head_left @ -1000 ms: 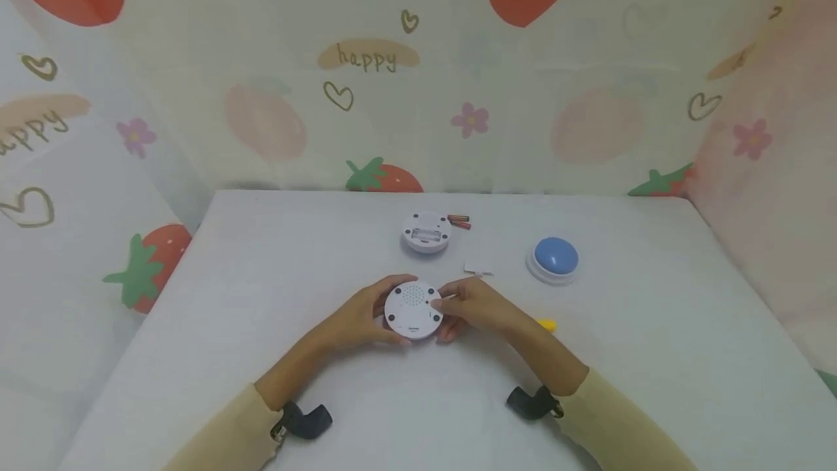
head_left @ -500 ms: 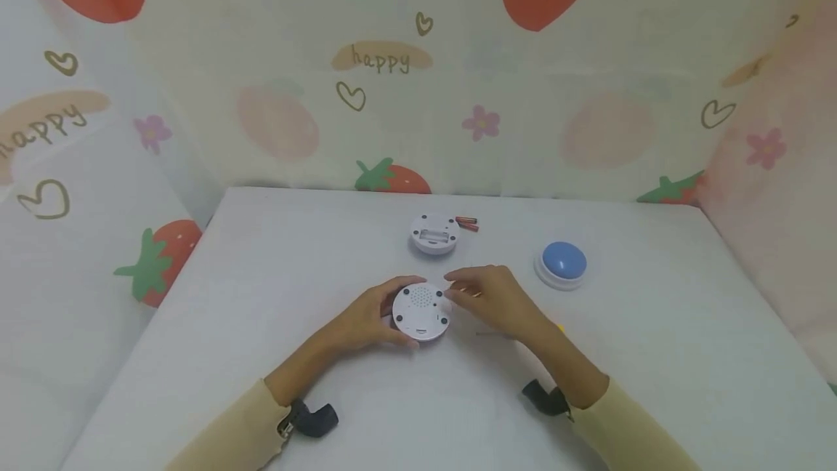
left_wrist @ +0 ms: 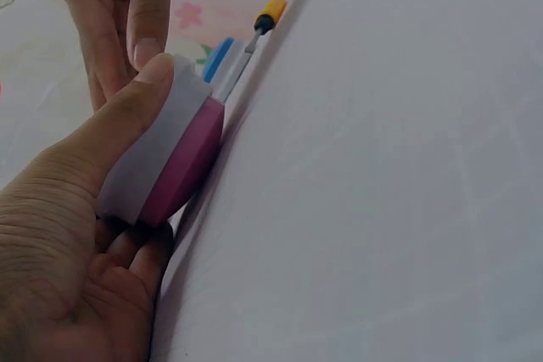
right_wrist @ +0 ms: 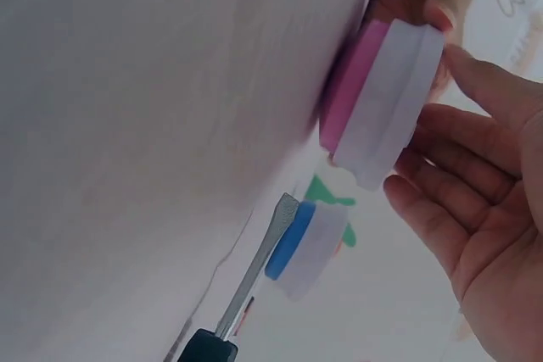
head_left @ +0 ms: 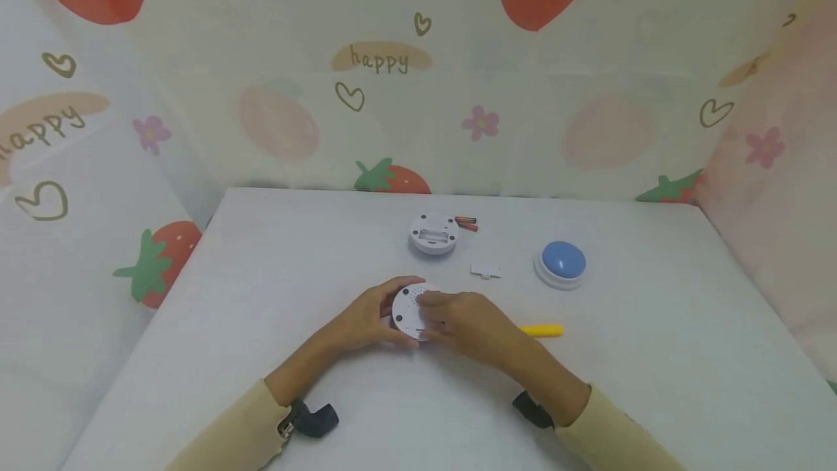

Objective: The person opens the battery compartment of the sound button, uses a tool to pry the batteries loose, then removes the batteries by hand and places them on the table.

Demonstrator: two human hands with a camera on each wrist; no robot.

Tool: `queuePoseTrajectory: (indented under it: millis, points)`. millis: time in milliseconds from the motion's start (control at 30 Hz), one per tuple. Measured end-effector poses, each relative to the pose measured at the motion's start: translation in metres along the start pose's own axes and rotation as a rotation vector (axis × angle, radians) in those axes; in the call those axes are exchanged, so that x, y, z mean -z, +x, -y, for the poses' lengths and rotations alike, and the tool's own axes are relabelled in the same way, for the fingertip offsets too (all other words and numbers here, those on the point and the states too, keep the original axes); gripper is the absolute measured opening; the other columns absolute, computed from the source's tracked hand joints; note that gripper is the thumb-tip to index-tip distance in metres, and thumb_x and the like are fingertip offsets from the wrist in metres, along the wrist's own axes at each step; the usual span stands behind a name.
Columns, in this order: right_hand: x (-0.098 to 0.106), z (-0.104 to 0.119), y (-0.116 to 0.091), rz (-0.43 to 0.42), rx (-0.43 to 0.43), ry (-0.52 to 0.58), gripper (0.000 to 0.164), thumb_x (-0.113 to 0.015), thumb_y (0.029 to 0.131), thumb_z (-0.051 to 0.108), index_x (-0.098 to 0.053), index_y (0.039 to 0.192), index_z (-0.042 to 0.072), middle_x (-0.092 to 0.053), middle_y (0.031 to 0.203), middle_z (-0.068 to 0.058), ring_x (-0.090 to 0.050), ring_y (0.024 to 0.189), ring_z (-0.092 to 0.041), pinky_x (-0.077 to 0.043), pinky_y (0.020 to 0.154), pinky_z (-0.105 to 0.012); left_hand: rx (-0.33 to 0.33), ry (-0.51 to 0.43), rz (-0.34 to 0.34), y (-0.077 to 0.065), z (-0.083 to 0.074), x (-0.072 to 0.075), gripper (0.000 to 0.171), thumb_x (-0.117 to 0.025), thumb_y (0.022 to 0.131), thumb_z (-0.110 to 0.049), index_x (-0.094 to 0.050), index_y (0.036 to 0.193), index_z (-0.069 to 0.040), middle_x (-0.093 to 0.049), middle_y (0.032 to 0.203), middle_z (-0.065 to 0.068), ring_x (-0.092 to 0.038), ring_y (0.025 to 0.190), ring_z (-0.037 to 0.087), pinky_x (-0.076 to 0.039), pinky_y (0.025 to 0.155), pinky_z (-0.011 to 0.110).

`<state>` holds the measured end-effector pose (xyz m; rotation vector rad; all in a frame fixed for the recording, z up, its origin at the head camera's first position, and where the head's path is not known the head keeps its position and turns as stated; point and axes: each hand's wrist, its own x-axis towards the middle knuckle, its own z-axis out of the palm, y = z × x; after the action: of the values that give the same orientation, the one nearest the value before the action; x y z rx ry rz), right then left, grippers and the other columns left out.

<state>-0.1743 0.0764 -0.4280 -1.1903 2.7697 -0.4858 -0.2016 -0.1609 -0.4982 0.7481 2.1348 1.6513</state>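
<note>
A white round push button lies upside down, its speaker holes and dark feet facing up; its dome shows pink in the left wrist view. My left hand grips its left side between thumb and fingers. Over the right part of the underside, my right hand touches the button with its fingertips and covers that area. In the right wrist view the right hand's fingers are extended and only lightly bent against the white base. Behind my right wrist is a screwdriver with a yellow handle.
Farther back stands a second upturned white button, its battery compartment uncovered. Two batteries lie beside it. A small white battery cover rests nearer, and a blue-domed button stands to the right.
My right hand lifted off the button's right edge, moved away to the upper right, then came down over its underside. The left hand kept its grip. The view shifted slightly.
</note>
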Motion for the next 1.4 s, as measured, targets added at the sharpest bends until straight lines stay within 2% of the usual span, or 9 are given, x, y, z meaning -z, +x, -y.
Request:
queuePoseTrajectory:
  millis: [300,433,567,667,1033,1200,1400]
  points:
    - [-0.001,0.002,0.0,-0.044,0.065,-0.091,0.036,-0.075,0.092,0.03,-0.074,0.124,0.014,-0.068,0.132,0.001,-0.068,0.117,-0.019,-0.053,0.1,-0.031,0.012,0.04,-0.012,-0.001,0.001,0.0,0.095,-0.094,0.072,-0.018,-0.044,0.152,-0.019,-0.051,0.15,-0.002,-0.053,0.134,0.015,-0.046,0.107,0.023]
    - [0.0,0.004,0.0,-0.033,0.121,-0.23,0.034,-0.078,0.091,0.027,-0.075,0.123,0.017,-0.07,0.129,0.003,-0.071,0.108,-0.017,-0.055,0.095,-0.029,0.002,0.061,-0.015,-0.001,0.001,-0.001,0.095,-0.094,0.072,-0.02,-0.043,0.153,-0.017,-0.051,0.15,0.001,-0.053,0.135,0.018,-0.045,0.107,0.023]
    - [0.003,0.009,-0.001,0.013,0.193,-0.393,0.037,-0.081,0.088,0.02,-0.074,0.124,0.021,-0.068,0.131,0.003,-0.074,0.1,-0.017,-0.057,0.091,-0.029,0.0,0.05,-0.019,-0.001,-0.001,-0.001,0.095,-0.094,0.072,-0.018,-0.043,0.153,-0.015,-0.051,0.15,0.004,-0.054,0.135,0.02,-0.045,0.108,0.024]
    - [0.003,0.012,-0.001,0.037,0.212,-0.441,0.036,-0.081,0.088,0.018,-0.074,0.123,0.02,-0.067,0.133,0.003,-0.074,0.099,-0.018,-0.058,0.089,-0.029,0.017,0.046,-0.022,-0.001,-0.004,-0.001,0.095,-0.094,0.071,-0.017,-0.044,0.152,-0.016,-0.052,0.15,0.003,-0.054,0.134,0.018,-0.045,0.108,0.024]
    - [0.0,0.015,-0.002,0.044,0.23,-0.489,0.028,-0.078,0.091,0.019,-0.076,0.119,0.019,-0.067,0.132,0.002,-0.075,0.095,-0.016,-0.06,0.083,-0.026,0.037,0.029,-0.025,-0.002,-0.005,-0.002,0.092,-0.093,0.073,-0.013,-0.046,0.151,-0.016,-0.053,0.148,0.003,-0.056,0.131,0.017,-0.046,0.107,0.024]
    - [0.0,0.014,-0.002,-0.011,0.251,-0.444,0.025,-0.079,0.09,0.018,-0.077,0.115,0.017,-0.07,0.127,0.0,-0.074,0.097,-0.017,-0.059,0.085,-0.025,0.038,0.021,-0.031,-0.002,-0.006,-0.002,0.092,-0.093,0.072,-0.012,-0.046,0.151,-0.016,-0.053,0.147,0.003,-0.056,0.132,0.017,-0.046,0.107,0.024]
    - [-0.001,0.016,-0.003,-0.095,0.228,-0.356,0.017,-0.079,0.09,0.016,-0.077,0.106,0.015,-0.074,0.113,0.001,-0.072,0.1,-0.013,-0.058,0.088,-0.024,0.023,-0.012,-0.023,-0.002,-0.004,-0.002,0.093,-0.092,0.073,-0.009,-0.044,0.152,-0.014,-0.054,0.147,0.005,-0.057,0.131,0.019,-0.048,0.106,0.025]
